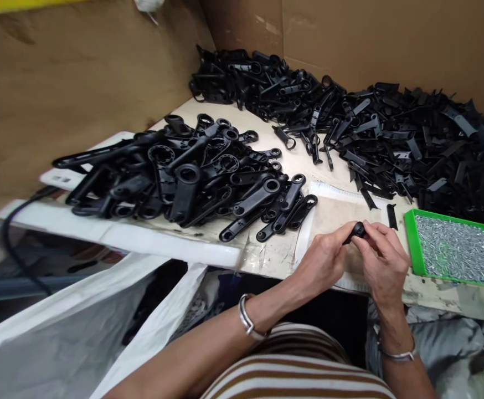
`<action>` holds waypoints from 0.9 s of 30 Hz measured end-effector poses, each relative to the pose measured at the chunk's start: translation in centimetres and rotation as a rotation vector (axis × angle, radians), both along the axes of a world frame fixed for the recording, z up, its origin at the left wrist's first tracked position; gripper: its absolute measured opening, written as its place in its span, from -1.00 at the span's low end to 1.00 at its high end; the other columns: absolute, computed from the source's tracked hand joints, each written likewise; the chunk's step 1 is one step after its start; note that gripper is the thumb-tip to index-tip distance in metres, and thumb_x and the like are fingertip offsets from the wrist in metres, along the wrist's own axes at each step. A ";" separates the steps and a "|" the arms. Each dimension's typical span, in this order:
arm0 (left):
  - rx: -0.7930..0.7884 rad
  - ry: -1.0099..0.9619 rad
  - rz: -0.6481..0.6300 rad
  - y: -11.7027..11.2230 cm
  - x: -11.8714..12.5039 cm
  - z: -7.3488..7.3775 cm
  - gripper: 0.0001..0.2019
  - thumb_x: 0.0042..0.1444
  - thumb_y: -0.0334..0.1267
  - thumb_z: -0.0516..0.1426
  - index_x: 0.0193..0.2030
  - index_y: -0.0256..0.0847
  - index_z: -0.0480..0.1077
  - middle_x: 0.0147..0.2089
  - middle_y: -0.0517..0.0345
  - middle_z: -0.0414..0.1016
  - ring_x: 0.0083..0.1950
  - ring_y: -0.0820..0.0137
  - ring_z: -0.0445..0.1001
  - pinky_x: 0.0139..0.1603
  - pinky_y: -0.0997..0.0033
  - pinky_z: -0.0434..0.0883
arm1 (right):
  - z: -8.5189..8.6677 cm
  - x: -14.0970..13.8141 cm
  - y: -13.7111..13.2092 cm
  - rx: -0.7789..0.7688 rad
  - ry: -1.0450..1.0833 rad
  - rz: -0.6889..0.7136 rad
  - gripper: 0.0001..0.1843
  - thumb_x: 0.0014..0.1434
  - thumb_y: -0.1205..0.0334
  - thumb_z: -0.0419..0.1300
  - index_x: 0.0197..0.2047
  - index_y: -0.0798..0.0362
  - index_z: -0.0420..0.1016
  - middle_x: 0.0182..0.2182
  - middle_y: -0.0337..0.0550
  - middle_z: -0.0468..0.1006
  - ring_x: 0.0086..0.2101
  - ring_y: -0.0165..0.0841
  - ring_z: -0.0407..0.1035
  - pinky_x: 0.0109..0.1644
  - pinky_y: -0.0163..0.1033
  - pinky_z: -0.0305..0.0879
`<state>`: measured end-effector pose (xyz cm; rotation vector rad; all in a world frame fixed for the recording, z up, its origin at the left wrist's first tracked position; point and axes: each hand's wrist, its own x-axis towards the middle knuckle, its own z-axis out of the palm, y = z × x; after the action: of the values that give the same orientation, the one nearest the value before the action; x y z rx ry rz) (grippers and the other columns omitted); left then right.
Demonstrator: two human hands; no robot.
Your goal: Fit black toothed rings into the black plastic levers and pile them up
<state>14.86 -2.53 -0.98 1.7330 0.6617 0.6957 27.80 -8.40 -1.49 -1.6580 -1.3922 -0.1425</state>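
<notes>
Both my hands meet over the front of the table, pinching one small black plastic part (358,229) with a rounded end. My left hand (325,256) grips it from the left, its thumb and fingers closed. From the right, my right hand (384,259) presses its fingertips against the rounded end. Most of the part is covered by the fingers. Beneath the hands lies a pale sheet (329,208) with a whitish border. A flat black piece (392,216) rests just beyond my right hand.
At the right stands a green tray (413,244) of small metal pins (458,249). Black ring-ended levers (188,191) are heaped at the left; a larger heap of black parts (416,138) lies behind. Cardboard walls (370,44) enclose the back. A white bag (80,327) hangs below the table's front edge.
</notes>
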 end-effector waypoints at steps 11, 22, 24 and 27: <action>-0.079 0.022 -0.071 0.2 -2.0 0.6 -0.60 0.25 -0.19 0.08 0.21 -0.19 0.36 -0.36 0.23 0.53 -0.44 0.48 0.45 -0.36 0.53 0.39 | 0.5 1.0 -2.6 -0.350 0.584 0.231 -0.55 0.23 -0.04 0.20 0.12 -0.04 0.52 -0.07 -0.07 0.62 -0.13 -0.26 0.52 -0.03 -0.14 0.50; 0.688 0.173 0.154 0.3 -4.3 0.7 -0.56 0.26 -0.43 -0.03 0.27 -0.26 0.29 -0.38 0.14 0.59 -0.44 0.45 0.51 -0.38 0.52 0.40 | 2.1 2.1 -0.1 -0.423 -0.036 0.241 -0.62 0.35 0.10 0.04 0.12 0.04 0.49 -0.03 -0.04 0.61 -0.05 -0.22 0.49 0.04 -0.06 0.44; 0.967 0.216 0.297 1.2 -5.8 1.2 -0.53 0.22 -0.49 -0.02 0.27 -0.24 0.28 -0.22 0.05 0.62 -0.27 0.39 0.58 -0.22 0.46 0.45 | 3.4 4.3 0.6 -0.469 -0.379 0.068 -0.61 0.34 0.17 0.05 0.17 0.09 0.42 0.04 0.06 0.55 0.03 -0.12 0.41 0.09 0.02 0.37; 1.165 0.315 0.489 2.8 -8.0 1.9 -0.53 0.20 -0.49 0.04 0.27 -0.28 0.27 0.01 -0.10 0.59 0.02 0.25 0.56 0.06 0.29 0.42 | 4.5 7.0 2.1 -0.754 -0.763 -0.147 -0.65 0.30 0.27 0.07 0.12 0.09 0.42 -0.15 0.11 0.59 -0.07 -0.04 0.40 -0.04 0.03 0.34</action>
<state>6.87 0.30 0.92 2.8210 1.0180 1.3229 34.77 -6.35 3.06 -2.4873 -2.0463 -0.4034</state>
